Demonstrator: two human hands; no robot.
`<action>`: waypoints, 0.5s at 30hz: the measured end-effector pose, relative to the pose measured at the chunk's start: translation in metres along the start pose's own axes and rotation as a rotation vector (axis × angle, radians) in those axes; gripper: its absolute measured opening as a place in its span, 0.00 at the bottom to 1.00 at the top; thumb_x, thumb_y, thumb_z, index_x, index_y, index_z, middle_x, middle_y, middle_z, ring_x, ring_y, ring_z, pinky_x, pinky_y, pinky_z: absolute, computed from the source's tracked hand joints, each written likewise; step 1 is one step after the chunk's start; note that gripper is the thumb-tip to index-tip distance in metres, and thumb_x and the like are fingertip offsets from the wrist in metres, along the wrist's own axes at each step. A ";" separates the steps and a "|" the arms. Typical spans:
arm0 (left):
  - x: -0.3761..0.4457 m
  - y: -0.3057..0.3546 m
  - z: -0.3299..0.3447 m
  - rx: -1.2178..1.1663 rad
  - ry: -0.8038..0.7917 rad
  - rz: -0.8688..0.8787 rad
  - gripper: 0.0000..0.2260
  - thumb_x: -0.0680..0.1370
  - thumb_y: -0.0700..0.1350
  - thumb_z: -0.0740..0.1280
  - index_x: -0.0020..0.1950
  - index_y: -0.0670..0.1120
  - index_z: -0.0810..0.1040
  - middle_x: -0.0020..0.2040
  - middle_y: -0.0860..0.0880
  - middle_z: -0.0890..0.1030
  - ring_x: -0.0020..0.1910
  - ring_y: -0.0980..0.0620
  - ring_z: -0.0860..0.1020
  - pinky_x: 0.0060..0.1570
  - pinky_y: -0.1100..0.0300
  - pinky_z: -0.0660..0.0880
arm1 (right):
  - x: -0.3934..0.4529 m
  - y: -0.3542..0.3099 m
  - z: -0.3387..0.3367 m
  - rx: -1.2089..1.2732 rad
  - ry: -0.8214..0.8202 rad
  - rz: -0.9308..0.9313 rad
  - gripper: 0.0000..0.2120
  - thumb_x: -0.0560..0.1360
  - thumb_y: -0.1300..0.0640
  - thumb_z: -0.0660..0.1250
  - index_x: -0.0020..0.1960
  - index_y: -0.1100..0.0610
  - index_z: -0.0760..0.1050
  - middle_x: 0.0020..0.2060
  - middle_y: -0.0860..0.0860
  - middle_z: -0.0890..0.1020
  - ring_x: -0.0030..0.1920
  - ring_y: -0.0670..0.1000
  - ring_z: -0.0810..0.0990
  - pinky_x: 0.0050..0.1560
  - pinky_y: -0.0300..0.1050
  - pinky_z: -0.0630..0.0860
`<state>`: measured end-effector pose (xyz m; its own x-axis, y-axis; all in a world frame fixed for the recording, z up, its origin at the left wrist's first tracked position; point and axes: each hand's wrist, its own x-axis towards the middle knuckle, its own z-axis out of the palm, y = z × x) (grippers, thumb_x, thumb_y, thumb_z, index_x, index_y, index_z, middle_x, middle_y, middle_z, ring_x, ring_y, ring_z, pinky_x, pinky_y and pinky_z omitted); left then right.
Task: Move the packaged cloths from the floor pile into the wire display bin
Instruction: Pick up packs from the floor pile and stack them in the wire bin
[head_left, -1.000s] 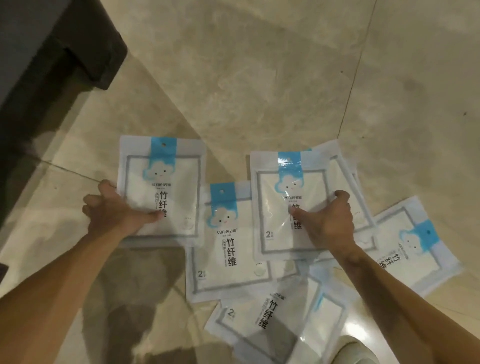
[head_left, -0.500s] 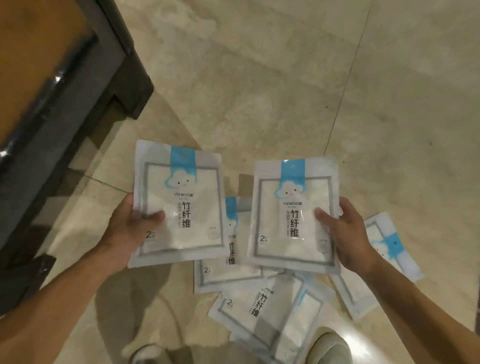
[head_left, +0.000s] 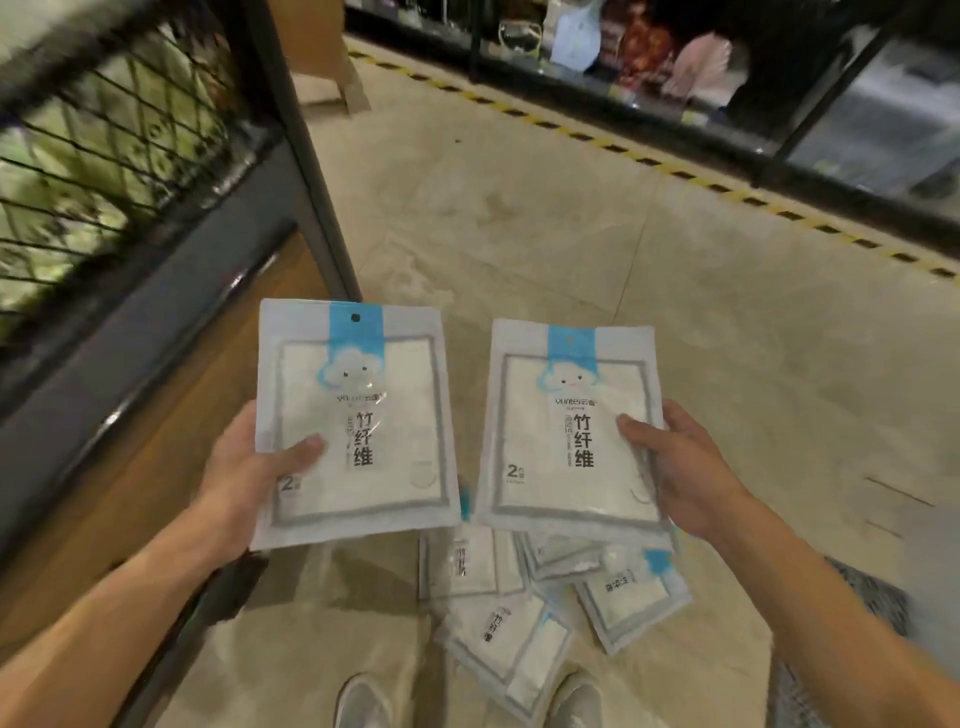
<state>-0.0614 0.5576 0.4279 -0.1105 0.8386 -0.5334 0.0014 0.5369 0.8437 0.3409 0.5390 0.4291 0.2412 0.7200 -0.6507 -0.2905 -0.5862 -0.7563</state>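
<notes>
Head view: I hold one packaged cloth per hand above the floor pile (head_left: 550, 597).
Left hand (head_left: 244, 467) pinches the left pack (head_left: 358, 421), right hand (head_left: 691, 467) the right pack (head_left: 571, 426); both look light, floppy and slick, best held at the side edges.

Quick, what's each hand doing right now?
Left hand: grips a packaged cloth by its lower left edge.
Right hand: grips another packaged cloth by its right edge.
</notes>
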 end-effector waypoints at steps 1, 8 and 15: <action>-0.024 0.027 -0.005 -0.015 0.019 0.020 0.24 0.69 0.36 0.77 0.63 0.48 0.76 0.56 0.45 0.86 0.53 0.39 0.85 0.54 0.39 0.80 | -0.026 -0.029 0.005 -0.006 -0.013 -0.016 0.15 0.79 0.66 0.69 0.65 0.58 0.74 0.57 0.59 0.86 0.53 0.60 0.86 0.46 0.55 0.86; -0.182 0.183 -0.069 -0.068 0.145 0.211 0.22 0.66 0.37 0.79 0.58 0.46 0.79 0.55 0.43 0.86 0.52 0.41 0.85 0.56 0.40 0.80 | -0.199 -0.182 0.061 -0.031 -0.155 -0.140 0.09 0.80 0.68 0.67 0.59 0.59 0.76 0.49 0.59 0.88 0.42 0.56 0.88 0.36 0.49 0.85; -0.331 0.249 -0.171 -0.231 0.319 0.304 0.19 0.74 0.31 0.72 0.63 0.45 0.79 0.58 0.41 0.85 0.57 0.36 0.83 0.61 0.37 0.77 | -0.327 -0.237 0.146 -0.105 -0.383 -0.131 0.12 0.80 0.65 0.68 0.63 0.60 0.76 0.50 0.60 0.88 0.44 0.58 0.89 0.35 0.52 0.84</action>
<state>-0.1947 0.3975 0.8250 -0.4382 0.8643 -0.2468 -0.1351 0.2081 0.9687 0.1956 0.4972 0.8309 -0.0978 0.8656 -0.4911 -0.1791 -0.5007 -0.8469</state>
